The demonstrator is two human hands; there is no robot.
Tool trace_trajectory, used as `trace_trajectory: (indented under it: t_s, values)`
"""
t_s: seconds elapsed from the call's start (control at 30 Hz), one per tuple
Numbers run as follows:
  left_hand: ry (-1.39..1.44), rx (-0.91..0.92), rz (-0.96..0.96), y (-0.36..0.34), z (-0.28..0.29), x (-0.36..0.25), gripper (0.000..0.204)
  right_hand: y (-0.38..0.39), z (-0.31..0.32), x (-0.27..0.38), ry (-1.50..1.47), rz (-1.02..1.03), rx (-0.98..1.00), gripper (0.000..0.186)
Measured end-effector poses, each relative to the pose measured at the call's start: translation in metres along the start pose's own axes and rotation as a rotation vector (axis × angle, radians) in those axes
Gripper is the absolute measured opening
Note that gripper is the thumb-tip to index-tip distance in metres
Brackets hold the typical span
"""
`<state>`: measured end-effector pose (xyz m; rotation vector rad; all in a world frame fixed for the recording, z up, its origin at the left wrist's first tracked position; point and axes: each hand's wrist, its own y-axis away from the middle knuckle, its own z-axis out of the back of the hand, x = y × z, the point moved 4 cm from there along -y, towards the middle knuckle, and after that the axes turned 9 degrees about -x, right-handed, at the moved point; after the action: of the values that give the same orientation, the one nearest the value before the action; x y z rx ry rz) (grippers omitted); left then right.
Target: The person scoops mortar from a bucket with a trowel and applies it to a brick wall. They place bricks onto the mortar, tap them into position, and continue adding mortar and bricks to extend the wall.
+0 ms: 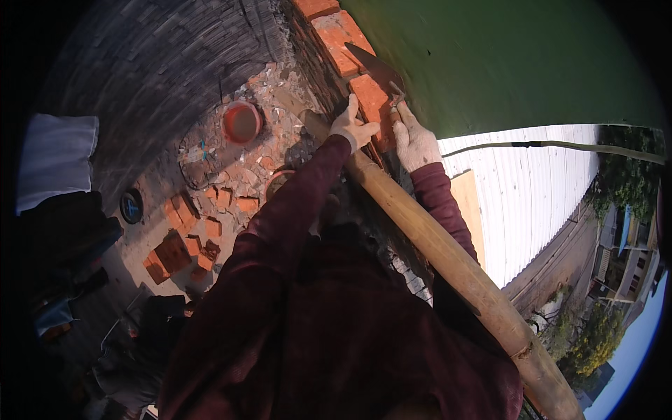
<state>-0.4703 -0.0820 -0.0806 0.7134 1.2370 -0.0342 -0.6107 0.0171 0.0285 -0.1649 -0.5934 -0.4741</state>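
Orange bricks line the top of a narrow wall that runs up from the middle of the view. My left hand, pale and seemingly gloved, rests against the near side of one brick, its thumb and fingers spread apart. On the other side of that brick, my right hand, also in a pale glove, is closed around the handle of a trowel. The trowel's dark pointed blade reaches away over the row, beside the brick. What lies under the brick is hidden.
A thick bamboo pole crosses diagonally under my forearms. Below on the left are a red bucket of grey material, a pile of loose bricks and rubble. Beyond the wall spreads a green surface, with a white corrugated roof nearer.
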Motion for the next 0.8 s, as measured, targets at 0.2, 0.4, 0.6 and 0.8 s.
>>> trace_trajectory:
  t_s: [0.2,0.4,0.6,0.8]
  values:
    - [0.281,-0.115,0.044,0.018,0.082,0.024,0.087,0.064,0.039,-0.008,-0.506,-0.097,0.065,0.043]
    - [0.164,-0.349,0.248,0.073,0.264,0.187,0.053,0.238,0.035,-0.084,-0.305,-0.517,0.328,0.052]
    - [0.101,-0.266,0.707,0.248,0.325,0.264,0.057,0.268,-0.075,-0.072,-0.359,-0.592,0.377,0.071]
    - [0.028,-0.187,0.641,0.262,0.296,0.212,0.051,0.193,-0.186,-0.078,-0.361,-0.484,0.135,0.063]
